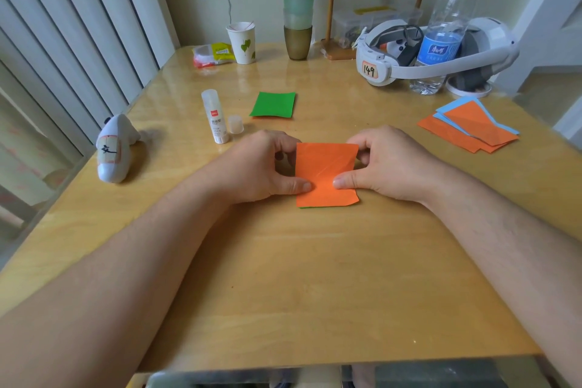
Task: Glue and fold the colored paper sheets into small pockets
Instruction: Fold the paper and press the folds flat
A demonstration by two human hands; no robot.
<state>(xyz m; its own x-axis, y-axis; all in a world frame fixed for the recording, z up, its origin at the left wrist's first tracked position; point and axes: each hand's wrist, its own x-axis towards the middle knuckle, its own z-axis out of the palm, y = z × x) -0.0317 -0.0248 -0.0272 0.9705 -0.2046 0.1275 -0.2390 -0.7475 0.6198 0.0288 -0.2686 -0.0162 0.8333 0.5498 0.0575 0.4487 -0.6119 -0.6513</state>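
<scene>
An orange folded paper [327,175] lies flat near the middle of the wooden table [315,277], with a thin green edge showing along its bottom, so it seems to be layered over a green sheet, though little of that shows. The left hand [261,164] pinches the paper's left edge, thumb pressed on top near the lower left and fingers curled at the upper corner. The right hand [382,164] holds the right edge the same way, its thumb flat on the orange surface just beside the left thumb. Behind the hands, a glue stick [214,116] stands upright with its clear cap [235,124] off and standing just beside it. A green folded piece [273,104] lies farther back on the table. To the right, a loose stack of orange and blue sheets [469,127] fans out near the table edge. At the left sits a small white plush toy [115,151]. Along the back stand a paper cup [242,42], a stack of tumblers [298,3], a white headset [437,52] and a water bottle [447,22].
</scene>
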